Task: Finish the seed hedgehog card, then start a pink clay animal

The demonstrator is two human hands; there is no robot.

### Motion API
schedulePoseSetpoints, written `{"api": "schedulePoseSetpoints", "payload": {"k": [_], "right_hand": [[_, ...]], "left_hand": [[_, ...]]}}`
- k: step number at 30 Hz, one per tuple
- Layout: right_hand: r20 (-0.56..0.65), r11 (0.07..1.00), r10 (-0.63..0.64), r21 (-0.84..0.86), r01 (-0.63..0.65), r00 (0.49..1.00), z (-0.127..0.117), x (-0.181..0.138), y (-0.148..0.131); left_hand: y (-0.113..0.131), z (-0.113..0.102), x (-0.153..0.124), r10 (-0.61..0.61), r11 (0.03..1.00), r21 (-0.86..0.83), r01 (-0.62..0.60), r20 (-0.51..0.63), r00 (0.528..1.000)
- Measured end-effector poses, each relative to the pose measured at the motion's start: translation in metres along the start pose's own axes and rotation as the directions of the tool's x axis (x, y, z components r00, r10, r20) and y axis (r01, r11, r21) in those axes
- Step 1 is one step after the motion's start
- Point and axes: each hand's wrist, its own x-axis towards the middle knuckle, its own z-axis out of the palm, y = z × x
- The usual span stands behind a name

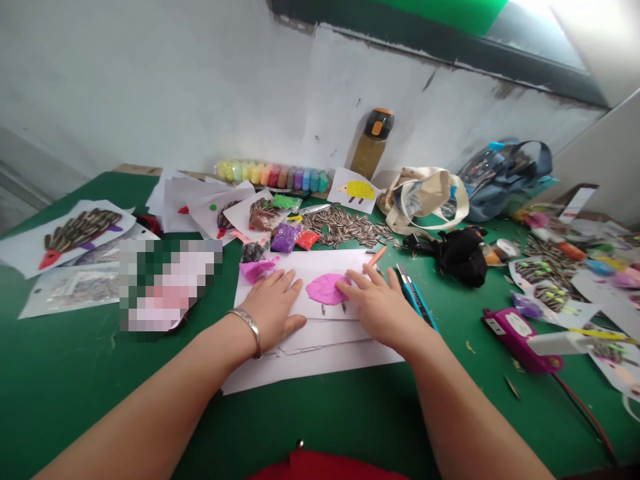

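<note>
In the middle of the head view, a flattened oval of pink modelling clay point(323, 290) lies on a white sheet of paper point(310, 261), with two short dark strokes drawn below it. My right hand point(380, 300) has its fingers apart, and the fingertips touch the clay's right edge. Spread on the left side of the paper is my left hand point(275, 307), with a silver bracelet at the wrist and nothing in it. A torn lump of pink clay point(257, 268) sits just beyond the left fingers. Further sheets point(320, 357) lie beneath.
Behind the paper are a heap of sunflower seeds point(345, 227), packets of coloured clay point(286, 237) and a row of clay tubs point(273, 175). A blurred phone point(170, 287) lies left. Pens point(417, 300) and a magenta glue-gun-like device point(523, 340) are right. A bottle point(371, 143) stands by the wall.
</note>
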Motion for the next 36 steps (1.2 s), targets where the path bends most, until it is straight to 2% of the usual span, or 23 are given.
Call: {"api": "schedulePoseSetpoints", "payload": {"k": [3, 8, 13, 18, 20, 25, 31, 36], "right_hand": [[0.007, 1.000, -0.001, -0.001, 0.001, 1.000, 0.001, 0.002, -0.001], [-0.072, 0.998, 0.061, -0.003, -0.061, 0.996, -0.001, 0.004, 0.000], [-0.007, 0.997, 0.073, 0.007, -0.073, 0.997, 0.003, 0.007, 0.002], [-0.055, 0.995, 0.099, 0.030, -0.097, 0.994, 0.005, 0.008, 0.002], [-0.074, 0.996, 0.088, 0.023, -0.087, 0.993, 0.005, 0.009, 0.000], [-0.020, 0.999, 0.041, 0.014, -0.041, 0.999, 0.005, 0.010, -0.004], [-0.088, 0.998, 0.060, 0.010, -0.059, 0.994, 0.007, 0.014, -0.006], [-0.064, 0.998, 0.055, 0.032, -0.053, 0.996, 0.008, 0.017, -0.007]], "left_hand": [[0.000, 0.001, 0.000, 0.000, 1.000, -0.002, 0.000, -0.004, 1.000], [0.000, 0.000, 0.000, 0.002, 1.000, 0.020, -0.002, 0.011, 1.000], [0.001, -0.001, 0.000, -0.006, 1.000, 0.017, 0.005, 0.019, 1.000], [0.001, 0.000, 0.000, -0.003, 1.000, -0.001, 0.003, 0.007, 1.000], [0.001, 0.000, 0.000, -0.005, 1.000, -0.007, 0.005, -0.005, 1.000], [0.001, 0.001, 0.000, -0.007, 1.000, -0.013, 0.007, -0.009, 1.000], [0.001, 0.001, 0.000, -0.012, 1.000, 0.016, 0.012, 0.000, 1.000], [0.001, 0.001, 0.000, -0.002, 1.000, 0.023, 0.002, 0.009, 1.000]]}}
